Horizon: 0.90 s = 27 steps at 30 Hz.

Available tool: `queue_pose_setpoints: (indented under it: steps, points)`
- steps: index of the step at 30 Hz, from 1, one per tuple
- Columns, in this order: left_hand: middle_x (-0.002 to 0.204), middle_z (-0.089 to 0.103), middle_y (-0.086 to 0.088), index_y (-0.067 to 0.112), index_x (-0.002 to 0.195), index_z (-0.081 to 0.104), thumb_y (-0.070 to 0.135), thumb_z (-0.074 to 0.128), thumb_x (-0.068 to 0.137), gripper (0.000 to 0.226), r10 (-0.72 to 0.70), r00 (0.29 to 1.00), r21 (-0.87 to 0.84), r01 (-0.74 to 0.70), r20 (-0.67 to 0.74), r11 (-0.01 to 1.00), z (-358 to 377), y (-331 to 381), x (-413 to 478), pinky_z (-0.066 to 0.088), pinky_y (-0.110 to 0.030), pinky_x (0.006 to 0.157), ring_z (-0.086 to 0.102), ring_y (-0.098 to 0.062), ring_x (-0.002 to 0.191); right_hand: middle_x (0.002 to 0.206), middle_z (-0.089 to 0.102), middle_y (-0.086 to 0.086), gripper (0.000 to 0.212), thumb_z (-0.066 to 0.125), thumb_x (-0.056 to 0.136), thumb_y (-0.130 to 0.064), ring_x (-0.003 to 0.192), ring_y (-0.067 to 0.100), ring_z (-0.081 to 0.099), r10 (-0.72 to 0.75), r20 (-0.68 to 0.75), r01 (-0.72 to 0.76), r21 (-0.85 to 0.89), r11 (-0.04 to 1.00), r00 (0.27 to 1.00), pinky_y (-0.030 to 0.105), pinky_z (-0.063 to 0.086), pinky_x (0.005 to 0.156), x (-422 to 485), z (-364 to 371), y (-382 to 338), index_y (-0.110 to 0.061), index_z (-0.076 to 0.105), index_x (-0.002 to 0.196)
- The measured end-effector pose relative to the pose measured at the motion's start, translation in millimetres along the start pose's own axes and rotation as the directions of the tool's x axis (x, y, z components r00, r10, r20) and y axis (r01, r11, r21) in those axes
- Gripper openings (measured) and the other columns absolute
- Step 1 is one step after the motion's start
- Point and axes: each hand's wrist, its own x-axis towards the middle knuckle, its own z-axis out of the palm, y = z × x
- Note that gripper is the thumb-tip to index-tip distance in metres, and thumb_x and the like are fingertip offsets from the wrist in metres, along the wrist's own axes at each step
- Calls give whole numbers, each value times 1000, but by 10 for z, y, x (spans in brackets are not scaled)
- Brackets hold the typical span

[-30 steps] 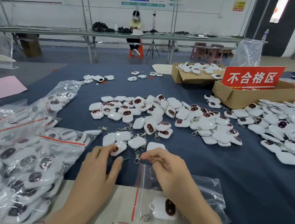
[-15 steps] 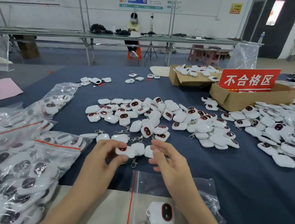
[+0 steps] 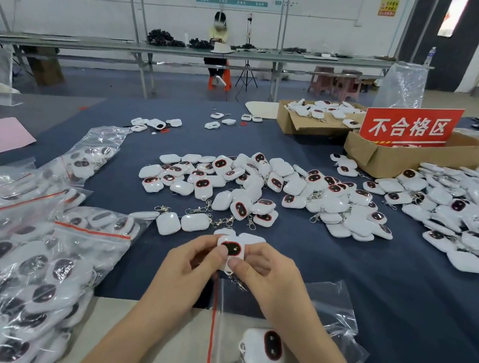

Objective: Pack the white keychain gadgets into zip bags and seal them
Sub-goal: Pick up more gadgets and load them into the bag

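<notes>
My left hand [image 3: 186,264] and my right hand [image 3: 266,276] both pinch one white keychain gadget [image 3: 231,249], dark oval face up, just above the table; its chain hangs below, mostly hidden by my fingers. Right below my hands lies a clear zip bag [image 3: 332,320] with a red seal strip, mouth to the left. One gadget [image 3: 264,347] with its clasp lies inside it. A loose heap of gadgets [image 3: 249,189] sits beyond my hands on the blue cloth.
Filled zip bags [image 3: 12,263] are piled at the left. More gadgets [image 3: 472,220] spread at the right beside a cardboard box [image 3: 394,156] with a red sign [image 3: 410,126]. A second box [image 3: 302,122] stands behind. A person sits at a far bench.
My left hand picked a gadget from the row near me and turned it face up. My right hand came in and now pinches it too, with both hands closer to me.
</notes>
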Motion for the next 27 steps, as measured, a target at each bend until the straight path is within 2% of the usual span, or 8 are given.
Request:
queue_pose_setpoints:
  steps: [2,5,11,15,17,20,23,27]
  points:
    - [93,76,8,23,106,76,18,58,101,20,5,1000,7,-5,-11,1000,10,8,-9,50,-17,74,66,-1,80,91,76,-19,6,69,94,-35,87,0,71,-7,3,7,-17,1000,1000,16,54,78,12,-13,1,-35,71,99]
    - [94,77,6,23,108,75,21,59,101,17,-7,1000,39,8,-24,999,26,4,-8,53,-23,78,67,-4,82,83,73,-22,9,65,96,-31,78,-1,68,-24,19,25,-18,1000,1000,15,51,71,6,-19,-36,-34,71,103]
    - [91,76,9,24,110,75,22,60,100,17,-29,1000,53,29,-6,998,2,34,1,49,-19,76,64,-1,77,84,73,-23,14,65,97,-26,79,-3,67,-31,40,31,-8,999,999,14,51,72,-13,-37,-73,-39,71,102]
    - [87,75,13,23,108,75,19,60,101,18,-8,1000,51,8,0,999,16,57,-15,47,-11,72,63,3,74,74,70,-8,22,62,99,-28,70,8,63,-48,-18,47,-52,998,999,29,55,70,-19,-30,-76,-47,70,90]
    - [92,76,10,23,108,75,19,60,101,18,-7,1000,49,6,8,999,18,72,-21,48,-12,75,65,1,78,73,70,-4,25,62,99,-29,73,18,65,-34,-41,31,-56,998,999,38,55,76,-4,-25,-79,-48,71,86]
    - [103,77,6,23,113,74,19,58,102,20,5,999,64,-7,39,998,24,79,-22,54,-22,86,70,-12,95,71,71,-9,28,62,98,-29,70,10,66,-17,-64,14,-53,998,998,39,58,76,7,-18,-72,-50,72,82]
    - [108,76,7,25,114,73,18,58,102,21,32,998,90,-36,47,995,32,80,-46,53,-22,92,69,-13,105,71,71,-4,30,62,98,-31,71,17,67,-5,-83,0,-58,998,997,44,58,75,3,-12,-66,-51,73,79]
    - [107,76,7,29,114,73,18,59,102,22,65,996,147,-73,65,986,32,71,-54,53,-27,94,69,-14,105,68,70,-7,33,61,96,-33,62,6,61,-6,-93,0,-65,998,996,38,57,71,-18,-23,-90,-58,71,77]
